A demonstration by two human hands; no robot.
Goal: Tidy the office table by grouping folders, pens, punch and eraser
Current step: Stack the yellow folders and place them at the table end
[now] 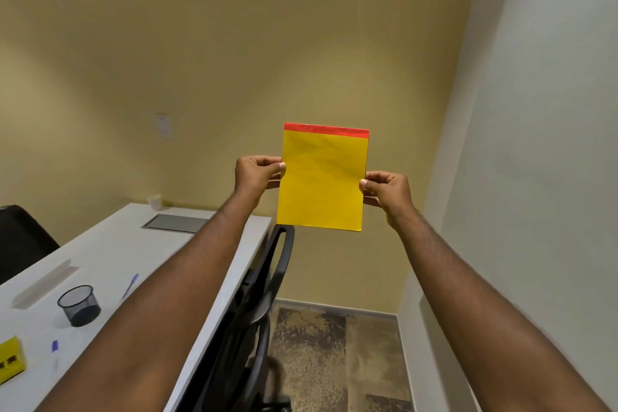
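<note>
Yellow walls fill the frame above a white desk (pixel 110 254) at lower left and a black chair (pixel 267 278) beside it. At centre, a yellow folder (pixel 322 181) is held upright in the air: left hand (pixel 255 174) and right hand (pixel 388 192) each pinch a side edge, fingers curled. On the desk stand a mesh cup (pixel 79 305), a yellow punch (pixel 11 359) and two pens (pixel 130 284).

Both arms out; left grip (pixel 255 174) & right grip (pixel 384 189) pinching.

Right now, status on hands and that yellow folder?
Left hand and right hand pinch the yellow folder with red top strip by its side edges, upright, in the air beyond the white table. Black mesh cup on table, nothing blocking.
</note>
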